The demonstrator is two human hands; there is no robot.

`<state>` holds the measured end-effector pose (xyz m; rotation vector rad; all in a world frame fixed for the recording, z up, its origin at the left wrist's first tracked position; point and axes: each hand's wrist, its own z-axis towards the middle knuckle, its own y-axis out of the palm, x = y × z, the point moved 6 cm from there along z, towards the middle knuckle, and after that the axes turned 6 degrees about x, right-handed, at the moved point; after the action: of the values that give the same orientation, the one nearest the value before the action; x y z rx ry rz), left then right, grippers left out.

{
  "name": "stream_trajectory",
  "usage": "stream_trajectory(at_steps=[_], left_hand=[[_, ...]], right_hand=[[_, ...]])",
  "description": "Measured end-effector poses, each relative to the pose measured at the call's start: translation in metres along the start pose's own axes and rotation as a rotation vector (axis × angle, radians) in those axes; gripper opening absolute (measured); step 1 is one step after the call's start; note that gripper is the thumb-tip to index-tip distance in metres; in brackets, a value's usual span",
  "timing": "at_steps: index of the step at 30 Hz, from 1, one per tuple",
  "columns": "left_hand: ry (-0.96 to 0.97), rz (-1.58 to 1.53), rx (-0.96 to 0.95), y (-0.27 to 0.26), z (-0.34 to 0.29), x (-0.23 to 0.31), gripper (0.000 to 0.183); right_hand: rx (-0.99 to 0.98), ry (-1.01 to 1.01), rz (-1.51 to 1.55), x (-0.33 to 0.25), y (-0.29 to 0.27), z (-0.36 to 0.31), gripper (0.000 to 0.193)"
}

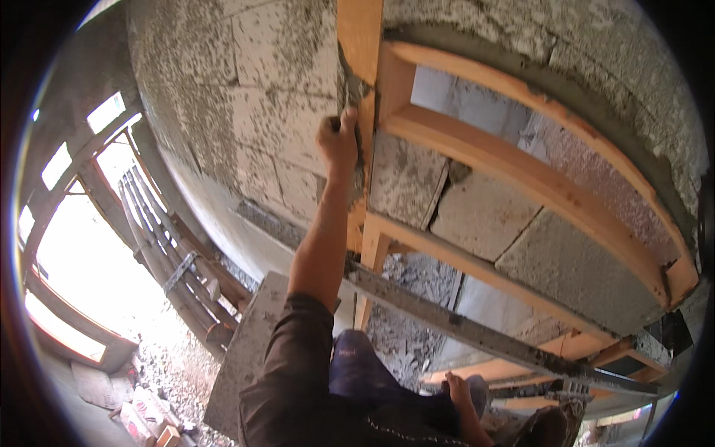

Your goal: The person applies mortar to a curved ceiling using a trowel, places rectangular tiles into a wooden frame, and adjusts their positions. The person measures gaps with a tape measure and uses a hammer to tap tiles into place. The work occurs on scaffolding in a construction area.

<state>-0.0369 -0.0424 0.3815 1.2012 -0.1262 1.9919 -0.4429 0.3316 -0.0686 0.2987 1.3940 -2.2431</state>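
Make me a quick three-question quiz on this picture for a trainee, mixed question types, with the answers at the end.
1. Multiple choice: Where is the left hand?
A) On the poles at the left of the picture
B) Where the block wall meets the post
C) On the person's knee

2. True or false: The right hand is lower in the picture than the left hand.

3. Fill in the blank: The frame to the right of the post is made of ____.

Key:
1. B
2. True
3. Wood
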Motion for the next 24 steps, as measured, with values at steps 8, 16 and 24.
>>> stream_trajectory(at_steps=[8, 16, 24], left_hand=[[-0.048, -0.008, -0.046, -0.006, 0.000, -0.001, 0.048], [-0.086, -0.015, -0.018, -0.001, -0.003, 0.003, 0.049], [-0.015, -0.107, 0.005, 0.000, -0.002, -0.013, 0.050]], right_hand=[[-0.182, 0.875, 0.611, 0.002, 0.017, 0.004, 0.042], [-0.156, 0.940, 0.569, 0.017, 0.005, -0.005, 0.040], [-0.214, 0.905, 0.418, 0.005, -0.009, 0.000, 0.049]])
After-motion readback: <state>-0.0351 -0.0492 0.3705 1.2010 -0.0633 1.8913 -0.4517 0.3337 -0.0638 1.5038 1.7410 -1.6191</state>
